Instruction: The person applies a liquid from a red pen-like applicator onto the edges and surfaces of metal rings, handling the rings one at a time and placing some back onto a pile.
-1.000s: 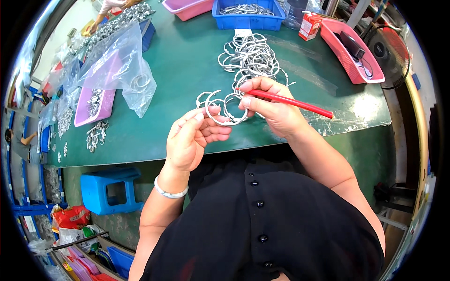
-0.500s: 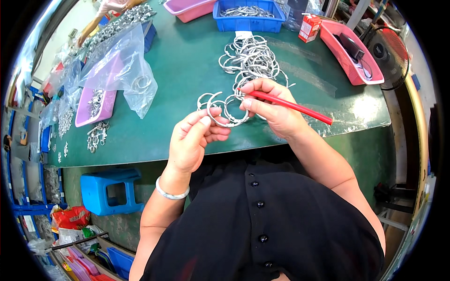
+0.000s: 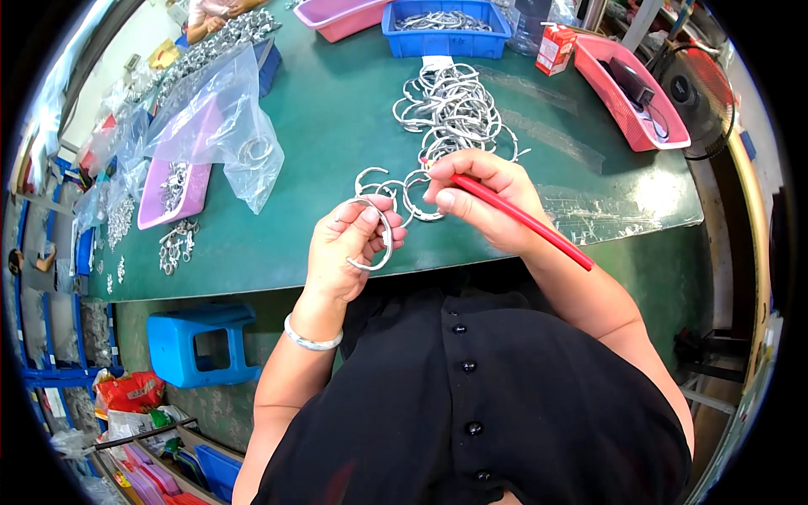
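green-topped worktable point(image 3: 328, 126) in a cluttered workshop, viewed from above; all places are given relative to the heap of silver, open-ended metal rings point(image 3: 454, 105) near its middle. nearer the wearer than the heap, the two bare hands stand apart: the left hand point(image 3: 341, 248) pinches one silver, c-shaped metal ring point(image 3: 388, 241) between thumb and fingers, while the right hand point(image 3: 492, 202) grips a slim red stick, pen-like in form point(image 3: 530, 220), its tip at the heap's near edge; whether the right fingertips also touch a ring cannot be told. progress, as judged from the layout: handling of the rings appears under way, with one taken up and a few loose rings point(image 3: 406, 199) set just before the heap, while the bulk remains piled; no finished group can be distinguished. counts: one ring in hand; about three loose; those in the heap overlap too much to number; one red stick; one blue plastic tray of silver metal pieces point(image 3: 404, 42), beyond the heap; three pink plastic trays on the tabletop, one to the heap's left point(image 3: 156, 199), one beyond and left point(image 3: 341, 25), one to its right point(image 3: 598, 84); one red-and-white carton point(image 3: 555, 49), right of the heap and beyond
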Demonstrator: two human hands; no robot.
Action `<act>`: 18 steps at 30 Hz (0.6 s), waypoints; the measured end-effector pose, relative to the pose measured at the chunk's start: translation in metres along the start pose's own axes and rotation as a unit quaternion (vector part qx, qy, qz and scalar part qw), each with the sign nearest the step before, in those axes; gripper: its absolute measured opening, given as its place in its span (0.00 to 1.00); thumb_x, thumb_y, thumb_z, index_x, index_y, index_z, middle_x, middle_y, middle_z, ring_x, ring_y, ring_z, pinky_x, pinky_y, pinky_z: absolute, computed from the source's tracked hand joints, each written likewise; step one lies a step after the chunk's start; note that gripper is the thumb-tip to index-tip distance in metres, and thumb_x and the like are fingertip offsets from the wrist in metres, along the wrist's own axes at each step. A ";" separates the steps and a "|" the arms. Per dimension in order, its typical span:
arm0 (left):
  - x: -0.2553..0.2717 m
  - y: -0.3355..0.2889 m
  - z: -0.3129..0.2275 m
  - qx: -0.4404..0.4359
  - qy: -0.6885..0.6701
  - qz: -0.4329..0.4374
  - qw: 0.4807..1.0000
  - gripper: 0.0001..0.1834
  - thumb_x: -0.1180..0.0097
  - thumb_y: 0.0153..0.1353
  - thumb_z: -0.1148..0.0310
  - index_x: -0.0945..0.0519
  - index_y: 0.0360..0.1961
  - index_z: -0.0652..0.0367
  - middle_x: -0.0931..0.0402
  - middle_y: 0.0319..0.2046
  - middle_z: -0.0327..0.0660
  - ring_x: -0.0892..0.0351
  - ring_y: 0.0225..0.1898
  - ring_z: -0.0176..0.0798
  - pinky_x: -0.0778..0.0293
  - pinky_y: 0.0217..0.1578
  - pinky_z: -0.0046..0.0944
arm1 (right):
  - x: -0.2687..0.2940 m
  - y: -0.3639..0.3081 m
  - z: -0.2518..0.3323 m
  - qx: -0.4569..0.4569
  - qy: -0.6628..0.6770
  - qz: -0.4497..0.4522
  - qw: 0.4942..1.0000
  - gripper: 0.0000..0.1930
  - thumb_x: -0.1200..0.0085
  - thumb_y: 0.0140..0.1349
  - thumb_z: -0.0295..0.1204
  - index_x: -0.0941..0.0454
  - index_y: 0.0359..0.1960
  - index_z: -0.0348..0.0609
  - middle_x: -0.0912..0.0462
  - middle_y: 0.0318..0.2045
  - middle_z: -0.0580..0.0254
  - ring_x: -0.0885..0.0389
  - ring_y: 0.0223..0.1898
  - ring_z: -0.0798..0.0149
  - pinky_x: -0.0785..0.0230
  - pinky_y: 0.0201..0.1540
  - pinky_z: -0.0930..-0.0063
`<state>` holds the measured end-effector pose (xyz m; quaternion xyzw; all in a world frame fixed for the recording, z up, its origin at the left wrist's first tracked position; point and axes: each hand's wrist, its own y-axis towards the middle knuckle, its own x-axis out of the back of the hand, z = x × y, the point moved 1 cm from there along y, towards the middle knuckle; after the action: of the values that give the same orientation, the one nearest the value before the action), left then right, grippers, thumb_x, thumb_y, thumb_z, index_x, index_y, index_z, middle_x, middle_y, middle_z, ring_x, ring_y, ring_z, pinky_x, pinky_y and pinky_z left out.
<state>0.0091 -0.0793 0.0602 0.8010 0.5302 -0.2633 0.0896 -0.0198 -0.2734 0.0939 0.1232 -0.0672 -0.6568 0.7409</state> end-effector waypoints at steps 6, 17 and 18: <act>0.002 -0.001 -0.005 -0.007 -0.003 0.002 1.000 0.08 0.51 0.58 0.72 0.26 0.37 0.64 0.23 0.28 0.45 0.22 0.27 0.39 0.24 0.29 0.35 | 0.008 0.001 -0.013 -0.005 -0.057 -0.026 0.998 0.08 0.48 0.53 0.22 0.26 0.36 0.36 0.23 0.34 0.63 0.26 0.37 0.75 0.34 0.40 0.80; 0.006 -0.002 -0.008 -0.024 -0.009 0.015 1.000 0.08 0.50 0.58 0.72 0.25 0.37 0.64 0.23 0.29 0.45 0.22 0.28 0.39 0.24 0.30 0.35 | 0.012 0.001 -0.031 0.169 -0.357 0.026 0.918 0.10 0.45 0.51 0.25 0.25 0.37 0.40 0.22 0.27 0.56 0.23 0.30 0.60 0.31 0.34 0.72; 0.006 -0.002 -0.009 -0.024 -0.006 0.012 1.000 0.08 0.50 0.58 0.72 0.25 0.37 0.64 0.23 0.29 0.45 0.22 0.28 0.39 0.24 0.30 0.35 | 0.012 0.001 -0.030 0.162 -0.369 0.026 0.915 0.10 0.46 0.51 0.25 0.24 0.37 0.41 0.22 0.27 0.57 0.23 0.30 0.60 0.31 0.34 0.72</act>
<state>0.0118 -0.0701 0.0647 0.8034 0.5261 -0.2542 0.1146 -0.0096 -0.2826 0.0641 -0.0118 -0.4446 -0.6159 0.6503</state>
